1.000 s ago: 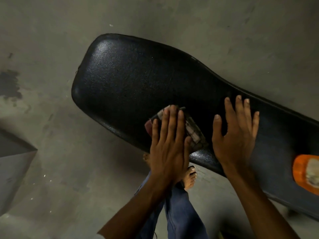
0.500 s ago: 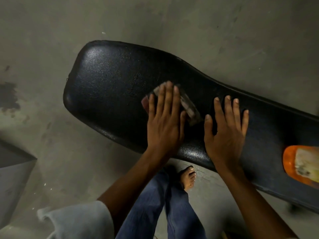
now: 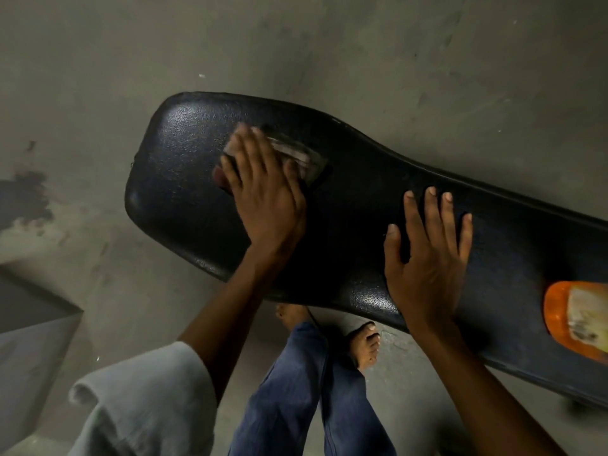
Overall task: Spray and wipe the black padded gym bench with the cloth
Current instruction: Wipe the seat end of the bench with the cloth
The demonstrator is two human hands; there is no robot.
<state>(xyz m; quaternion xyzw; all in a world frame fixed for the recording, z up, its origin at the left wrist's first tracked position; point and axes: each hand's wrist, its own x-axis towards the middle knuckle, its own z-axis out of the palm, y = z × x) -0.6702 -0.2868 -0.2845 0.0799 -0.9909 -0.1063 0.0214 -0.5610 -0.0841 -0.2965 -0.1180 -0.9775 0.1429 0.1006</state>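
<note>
While one black padded bench [image 3: 355, 205] is spanning the frame, one left hand [image 3: 266, 195] is pressing one cloth [image 3: 296, 156] flat near its wide end, fingers extended. One right hand [image 3: 427, 258] is resting beside it, fingers splayed, gripping nothing; one orange bottle [image 3: 579, 317] is lying at the right edge.

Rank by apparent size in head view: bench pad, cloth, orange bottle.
1. bench pad, largest by far.
2. orange bottle, cut off by the frame edge.
3. cloth, mostly hidden under the left hand; 2 versus 3 unsure.
</note>
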